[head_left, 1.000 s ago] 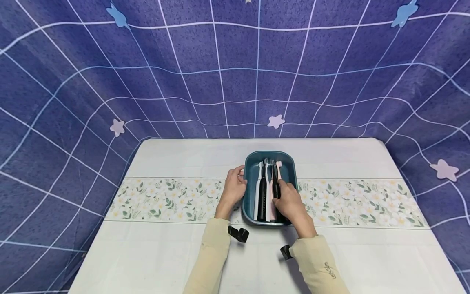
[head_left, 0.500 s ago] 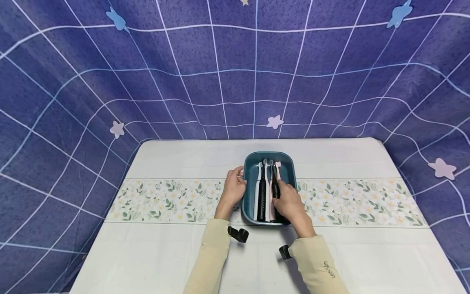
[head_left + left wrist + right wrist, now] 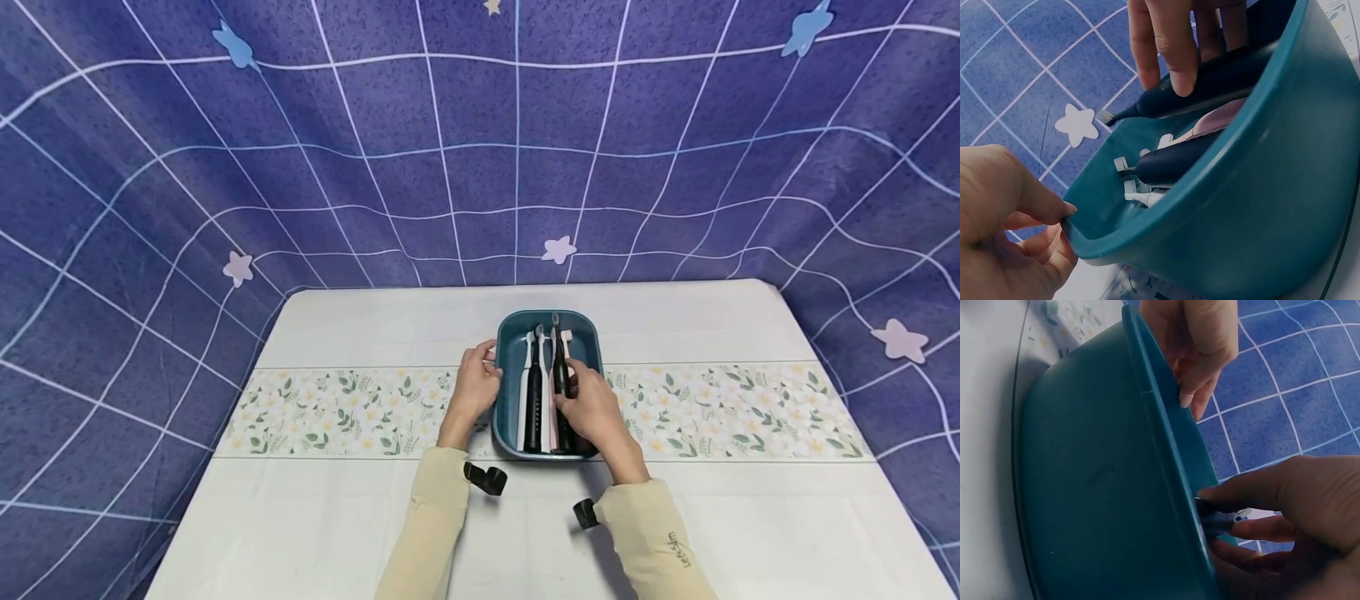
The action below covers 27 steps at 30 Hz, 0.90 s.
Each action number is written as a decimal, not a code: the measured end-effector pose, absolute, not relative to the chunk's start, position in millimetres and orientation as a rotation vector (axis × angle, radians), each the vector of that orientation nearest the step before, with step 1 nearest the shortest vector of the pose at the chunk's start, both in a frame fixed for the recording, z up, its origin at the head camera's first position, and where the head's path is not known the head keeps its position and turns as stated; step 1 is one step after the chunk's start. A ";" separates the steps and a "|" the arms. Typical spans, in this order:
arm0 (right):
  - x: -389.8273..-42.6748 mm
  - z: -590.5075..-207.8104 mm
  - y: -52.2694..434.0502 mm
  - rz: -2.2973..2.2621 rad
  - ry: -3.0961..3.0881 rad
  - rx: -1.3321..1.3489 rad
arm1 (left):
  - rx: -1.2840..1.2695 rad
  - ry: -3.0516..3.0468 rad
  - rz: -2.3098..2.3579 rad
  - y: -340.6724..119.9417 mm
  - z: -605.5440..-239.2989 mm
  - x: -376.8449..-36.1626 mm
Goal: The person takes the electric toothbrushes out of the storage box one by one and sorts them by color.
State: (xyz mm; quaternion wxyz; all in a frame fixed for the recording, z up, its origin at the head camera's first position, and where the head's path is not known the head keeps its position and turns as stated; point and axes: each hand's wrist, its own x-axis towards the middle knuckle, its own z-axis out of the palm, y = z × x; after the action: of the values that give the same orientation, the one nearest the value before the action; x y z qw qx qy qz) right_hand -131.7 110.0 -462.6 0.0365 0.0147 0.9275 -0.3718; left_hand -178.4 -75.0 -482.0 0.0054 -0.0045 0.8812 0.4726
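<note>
Two hands at work, I note. Right hand (image 3: 592, 410) grasps the black toothbrush (image 3: 558, 375) inside the teal tub (image 3: 592, 333), fingers curled round its handle. Left hand (image 3: 475, 389) pinches the tub's left rim, thumb inside. Tub sits mid-table (image 3: 360, 325) on the floral runner (image 3: 337, 408), wide bare cloth on every side. Left wrist view shows me what the head view hides: the gripped brush lifted above a second black brush (image 3: 1172, 165) and the pink one (image 3: 1216, 122). Sleeve print (image 3: 677, 550) too small to read.
</note>
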 end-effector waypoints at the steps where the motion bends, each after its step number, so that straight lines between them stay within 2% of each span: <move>1: -131.9 -462.2 110.1 -1.156 2.848 0.040 | -0.016 2.757 1.481 -74.9 -481.9 -178.5; 27: -132.9 -448.9 115.4 -1.608 2.972 -0.079 | -0.033 2.713 1.515 -75.3 -482.2 -177.9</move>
State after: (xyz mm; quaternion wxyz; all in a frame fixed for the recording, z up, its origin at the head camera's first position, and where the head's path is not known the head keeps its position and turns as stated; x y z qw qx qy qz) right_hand -132.9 115.4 -448.9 -0.1190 -0.0233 0.8731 -0.4722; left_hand -177.9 -75.3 -482.2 0.0170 -0.0107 0.8730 0.4873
